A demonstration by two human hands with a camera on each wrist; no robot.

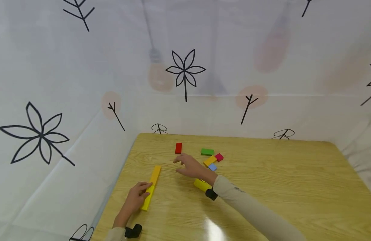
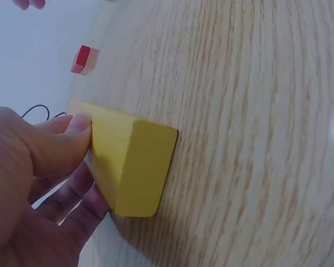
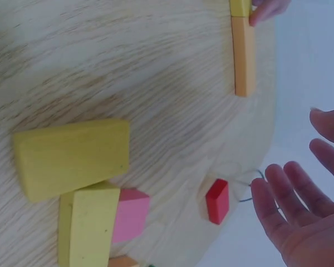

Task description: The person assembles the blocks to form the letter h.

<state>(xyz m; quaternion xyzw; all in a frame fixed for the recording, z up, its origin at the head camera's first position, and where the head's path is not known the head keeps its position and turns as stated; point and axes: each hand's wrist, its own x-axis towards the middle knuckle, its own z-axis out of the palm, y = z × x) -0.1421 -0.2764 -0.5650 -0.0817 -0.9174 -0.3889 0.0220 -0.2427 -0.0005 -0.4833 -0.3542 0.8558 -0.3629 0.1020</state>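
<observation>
At the left of the table, a yellow block and an orange block lie end to end in a line. My left hand pinches the yellow block near the joint. In the left wrist view the thumb lies along the top edge of the yellow block, with the other fingers at its side. My right hand hovers over the table with nothing in it, its fingers spread apart in the right wrist view. Just beyond it lies a red block.
Behind the right hand sit a green block, another orange block, a crimson block and a blue block. Yellow blocks lie under the right wrist, partly hidden. White patterned cloth borders the table.
</observation>
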